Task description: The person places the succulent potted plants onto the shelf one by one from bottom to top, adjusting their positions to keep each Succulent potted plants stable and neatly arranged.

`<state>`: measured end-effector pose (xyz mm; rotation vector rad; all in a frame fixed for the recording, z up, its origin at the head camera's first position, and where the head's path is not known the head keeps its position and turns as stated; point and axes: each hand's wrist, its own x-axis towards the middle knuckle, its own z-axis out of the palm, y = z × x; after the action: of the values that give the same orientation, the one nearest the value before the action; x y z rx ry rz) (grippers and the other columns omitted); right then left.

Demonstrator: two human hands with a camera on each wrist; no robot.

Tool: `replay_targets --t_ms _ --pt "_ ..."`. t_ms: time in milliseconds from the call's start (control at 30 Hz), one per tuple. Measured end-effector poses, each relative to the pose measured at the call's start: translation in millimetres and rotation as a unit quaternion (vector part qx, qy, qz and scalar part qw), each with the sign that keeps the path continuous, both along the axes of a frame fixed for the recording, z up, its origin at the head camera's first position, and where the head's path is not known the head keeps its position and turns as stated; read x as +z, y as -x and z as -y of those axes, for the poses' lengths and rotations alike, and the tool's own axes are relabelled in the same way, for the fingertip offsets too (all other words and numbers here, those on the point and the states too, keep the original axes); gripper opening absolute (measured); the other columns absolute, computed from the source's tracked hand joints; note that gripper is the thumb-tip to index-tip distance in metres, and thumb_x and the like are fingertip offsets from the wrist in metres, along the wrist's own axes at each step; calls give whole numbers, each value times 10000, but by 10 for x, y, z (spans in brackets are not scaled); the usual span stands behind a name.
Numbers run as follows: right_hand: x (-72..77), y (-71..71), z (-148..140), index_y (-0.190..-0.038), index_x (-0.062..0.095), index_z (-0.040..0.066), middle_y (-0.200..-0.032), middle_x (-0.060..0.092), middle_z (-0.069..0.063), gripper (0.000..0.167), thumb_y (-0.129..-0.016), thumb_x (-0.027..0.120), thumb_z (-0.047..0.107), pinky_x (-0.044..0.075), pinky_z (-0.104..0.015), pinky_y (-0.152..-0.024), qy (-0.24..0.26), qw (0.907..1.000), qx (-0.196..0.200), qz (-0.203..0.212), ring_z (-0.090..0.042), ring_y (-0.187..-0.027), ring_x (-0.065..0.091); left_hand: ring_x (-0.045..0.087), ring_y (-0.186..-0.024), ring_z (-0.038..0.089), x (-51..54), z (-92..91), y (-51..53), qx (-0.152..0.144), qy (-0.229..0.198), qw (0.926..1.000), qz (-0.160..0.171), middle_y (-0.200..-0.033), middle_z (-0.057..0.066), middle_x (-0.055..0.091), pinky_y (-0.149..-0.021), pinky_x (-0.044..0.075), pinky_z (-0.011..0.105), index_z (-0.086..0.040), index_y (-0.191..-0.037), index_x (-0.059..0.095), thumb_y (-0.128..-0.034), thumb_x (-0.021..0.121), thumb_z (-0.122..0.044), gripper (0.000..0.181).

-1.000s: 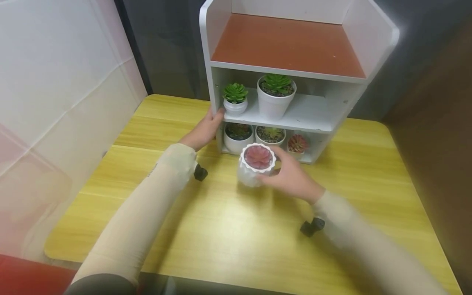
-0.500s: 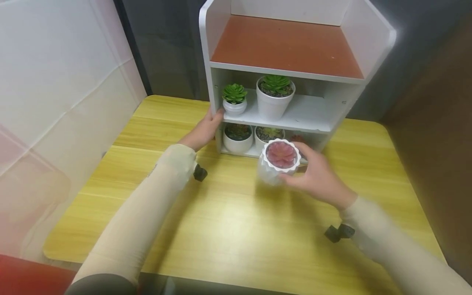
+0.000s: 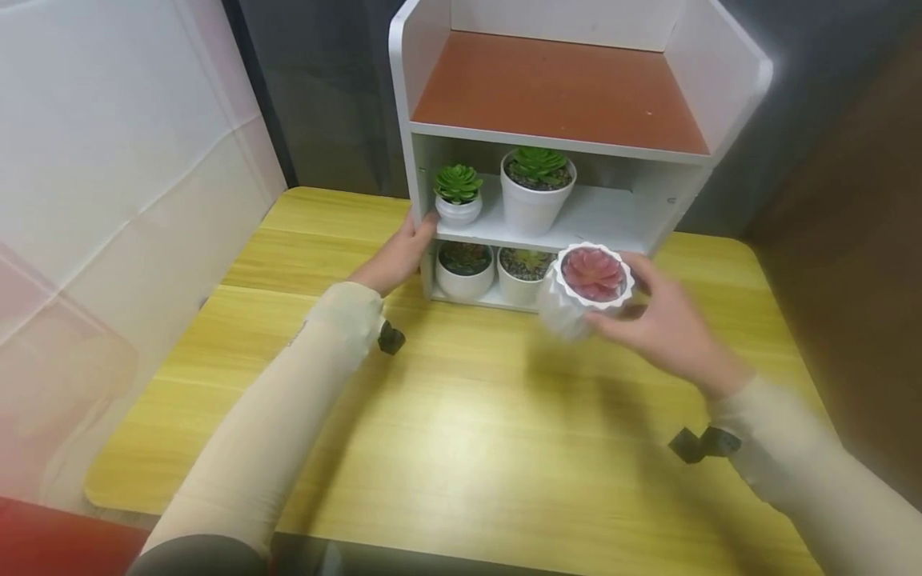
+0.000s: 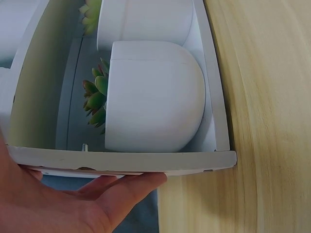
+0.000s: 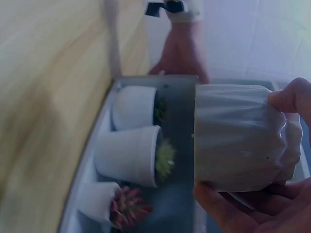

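My right hand (image 3: 673,328) grips a white ribbed pot with a pink succulent (image 3: 593,274), thumb and fingers on opposite sides. The pot is held above the table, in front of the right part of the white shelf unit (image 3: 547,142). My left hand (image 3: 398,254) holds the unit's left side panel, thumb at its front edge and fingers along the outside (image 4: 131,189). On the middle board stand a small green succulent (image 3: 458,192) and a larger potted one (image 3: 536,196). Below are two white pots (image 3: 464,276), (image 5: 129,155) and a small reddish succulent (image 5: 129,206), hidden in the head view.
The shelf unit stands on a yellow wood-grain table (image 3: 432,448). Its top board (image 3: 562,92) is reddish brown with raised white sides. A pale sheet (image 3: 130,200) hangs at the left, and a brown panel (image 3: 850,264) rises at the right.
My right hand has carried the pink succulent's pot to the right and up towards the middle board's right part. The left hand has stayed on the side panel.
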<state>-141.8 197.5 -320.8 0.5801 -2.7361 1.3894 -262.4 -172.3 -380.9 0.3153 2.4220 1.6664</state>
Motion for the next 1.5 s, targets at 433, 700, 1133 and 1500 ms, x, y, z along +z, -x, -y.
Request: replay_targets --t_ms 433,700,1133,1500 --pt "298 257 -74 -1568 506 18 -1521 577 -193 854 -899 908 367 424 -630 -1127 -342 9935 -1084 98 -405 -1398 517 193 -1612 377 -33 12 19 66 83 9999 -18 -1801 149 98 -1236 278 634 -209 -1747 -61 -1147 282 -534 764" --pt "320 376 -14 -1560 499 -11 -1478 596 -222 887 -899 891 435 428 -615 -1134 -398 9900 -1351 113 -394 -1347 545 219 -1602 380 -33 5 7 63 12 9999 93 -1799 149 105 -1188 344 673 -221 -1746 -59 -1140 285 -547 770" --pt "274 485 58 -1473 536 -92 -1388 631 -278 848 -896 877 427 485 -587 -1064 -657 9840 -1639 -248 -414 -1234 594 251 -1588 395 -23 0 5 83 116 9998 162 -1795 155 128 -1167 373 679 -243 -1747 -48 -1133 276 -574 769" --pt "264 496 116 -1484 507 -80 -1398 622 -273 837 -925 846 443 496 -587 -1074 -636 9833 -1695 -213 -425 -1252 596 258 -1586 399 5 -6 -9 133 126 9998 118 -1790 166 143 -1166 379 674 -225 -1748 -35 -1141 273 -560 759"
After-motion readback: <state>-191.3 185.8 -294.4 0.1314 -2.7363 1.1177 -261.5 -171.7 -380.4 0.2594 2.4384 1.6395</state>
